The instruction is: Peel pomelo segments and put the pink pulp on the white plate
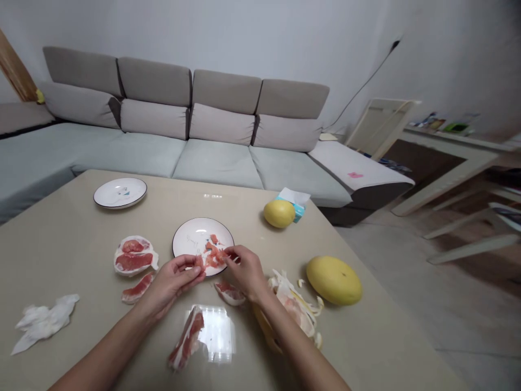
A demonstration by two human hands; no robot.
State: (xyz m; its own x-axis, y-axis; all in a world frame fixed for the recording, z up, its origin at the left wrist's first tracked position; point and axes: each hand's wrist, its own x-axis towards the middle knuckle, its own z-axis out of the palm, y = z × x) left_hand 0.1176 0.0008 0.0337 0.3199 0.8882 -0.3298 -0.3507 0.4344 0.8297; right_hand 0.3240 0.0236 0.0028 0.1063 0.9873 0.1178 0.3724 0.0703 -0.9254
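My left hand [173, 282] and my right hand [244, 271] meet above a white plate [191, 238] with a dark rim. Their fingertips pinch a small piece of pink pomelo flesh at the plate's near edge. More torn flesh [214, 255] lies on the plate under my right fingers. Near my left hand are peeled pomelo segments [134, 256] and a single segment [137, 288]. Another segment [230, 293] lies below my right hand, and a membrane-covered piece [186, 338] lies nearer me. Pale pith and peel [295, 304] heap beside my right forearm.
Two whole yellow pomelos [334, 280] [279, 213] sit on the beige table [73, 239], near a tissue box [296, 203]. A second white plate [120, 193] lies at the far left, and a crumpled tissue [44, 323] at the near left. A grey sofa [215, 163] stands behind the table.
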